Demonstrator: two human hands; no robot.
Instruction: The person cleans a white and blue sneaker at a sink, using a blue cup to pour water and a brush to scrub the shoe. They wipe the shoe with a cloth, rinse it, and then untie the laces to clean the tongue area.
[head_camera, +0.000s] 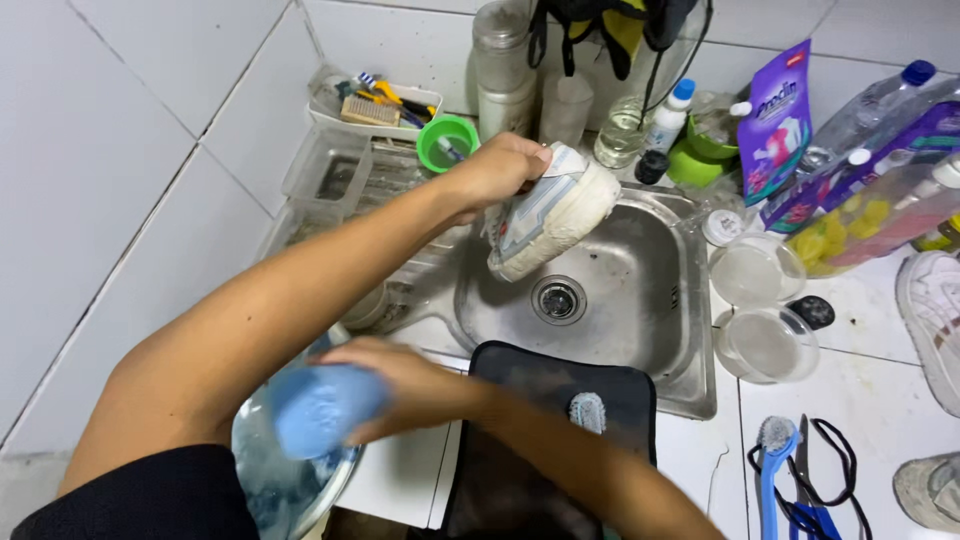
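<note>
My left hand (497, 168) grips a white sneaker (560, 215) by its heel end and holds it tilted above the steel sink (640, 290), sole side facing the drain (558, 299). My right hand (400, 385) crosses to the left and is closed on a blurred light-blue scrubbing brush (320, 408). It holds the brush over a metal bowl (260, 480) that stands at the counter's front left. What is in the bowl is hard to make out.
A black mat (540, 380) with a small grey brush (588, 410) lies before the sink. To the right are two clear tubs (765, 343), a blue-handled brush (772, 460), scissors (805, 480), two more shoes (930, 310), a purple pouch (775, 120) and bottles. Behind are a green cup (447, 142) and a rack (340, 180).
</note>
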